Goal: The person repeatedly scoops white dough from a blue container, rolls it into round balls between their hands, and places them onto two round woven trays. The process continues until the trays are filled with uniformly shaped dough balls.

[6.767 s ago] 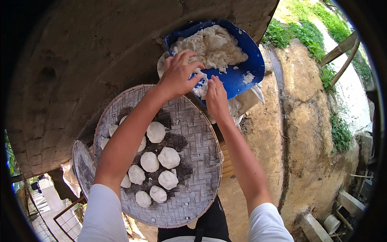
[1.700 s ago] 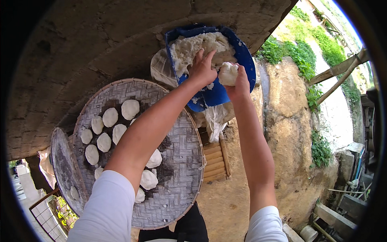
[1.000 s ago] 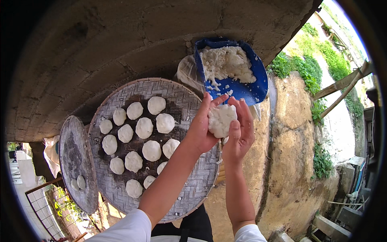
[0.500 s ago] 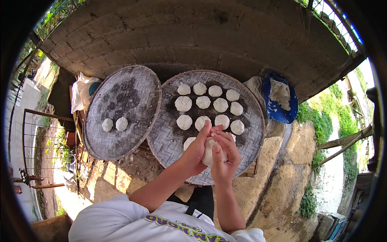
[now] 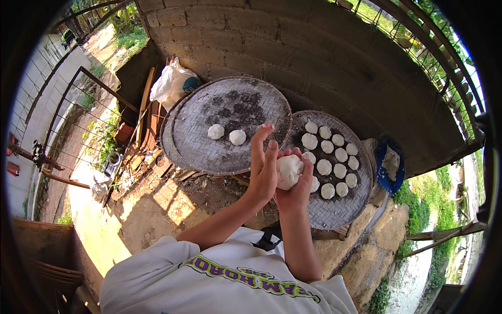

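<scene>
**White ball [image 5: 289,171] resting in the cupped right hand [image 5: 295,178], upright left hand [image 5: 264,162] beside it**

The right hand is cradling the roughly round white ball from below, its palm turned up, its thumb lying along the right side and its fingertips curling over the far edge. The left hand is standing just to the left of the ball with its palm turned inward, the pointing finger stretched upward and the thumb apart from it; it is gripping nothing visible. So the ball is lying immediately to the right of the left hand and inside the right, which is the nearer of the two. It is showing no clear long axis, only looking slightly taller than wide.

Beyond the right hand, the right tray [image 5: 340,209] is carrying a cluster of similar balls [image 5: 324,167]; beyond the left fingers, up and to the left, the left tray [image 5: 225,157] is bearing two balls [image 5: 237,137]. Farther right, a blue container [image 5: 389,186] is holding a white mass [image 5: 391,162].

The right palm is concealing the ball's underside, and the left hand is covering part of the ball's left edge, so whether the left palm is touching it is hard to tell. The other left fingers are mostly hidden. The right hand is also partly blocking the nearest balls on the right tray.
</scene>
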Motion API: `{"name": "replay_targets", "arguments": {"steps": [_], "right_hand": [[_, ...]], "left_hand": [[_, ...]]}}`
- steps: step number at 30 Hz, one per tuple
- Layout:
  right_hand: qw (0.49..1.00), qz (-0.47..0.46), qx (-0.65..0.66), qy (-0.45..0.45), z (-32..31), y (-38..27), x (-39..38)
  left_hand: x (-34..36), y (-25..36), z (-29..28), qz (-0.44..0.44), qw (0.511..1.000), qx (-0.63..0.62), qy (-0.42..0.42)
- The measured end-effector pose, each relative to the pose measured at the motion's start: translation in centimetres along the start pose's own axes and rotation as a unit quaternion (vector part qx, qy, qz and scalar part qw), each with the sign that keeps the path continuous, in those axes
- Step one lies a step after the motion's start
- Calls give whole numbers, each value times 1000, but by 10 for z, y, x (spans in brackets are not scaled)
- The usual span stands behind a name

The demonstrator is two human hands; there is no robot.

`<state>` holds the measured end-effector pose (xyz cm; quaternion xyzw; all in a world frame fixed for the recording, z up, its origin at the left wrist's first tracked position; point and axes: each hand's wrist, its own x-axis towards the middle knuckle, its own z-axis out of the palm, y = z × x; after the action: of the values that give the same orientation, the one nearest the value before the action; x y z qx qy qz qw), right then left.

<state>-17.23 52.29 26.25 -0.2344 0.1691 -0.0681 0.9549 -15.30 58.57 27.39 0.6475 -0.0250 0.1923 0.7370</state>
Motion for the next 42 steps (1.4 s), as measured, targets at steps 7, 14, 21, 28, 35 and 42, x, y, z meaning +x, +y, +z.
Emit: {"name": "replay_targets", "arguments": {"steps": [7,14,21,28,35,42], "right_hand": [[909,-203,-333,-143,3,18,0],[973,-72,-152,-158,-3,27,46],[964,58,-237,-109,27,43,78],[873,-312,-326,-185,60,112,102],[970,-154,-187,9,115,201,150],[941,-134,-289,116,152,245,168]], "left_hand": [[30,-29,-38,-417,798,-410,-144],[38,-37,-25,-361,846,-392,5],[89,-40,-44,-211,958,-194,-10],[158,-56,-104,-409,775,-449,-177],[241,-88,-161,-249,959,-95,-99],[286,-103,-201,-372,871,-118,-297]]}}
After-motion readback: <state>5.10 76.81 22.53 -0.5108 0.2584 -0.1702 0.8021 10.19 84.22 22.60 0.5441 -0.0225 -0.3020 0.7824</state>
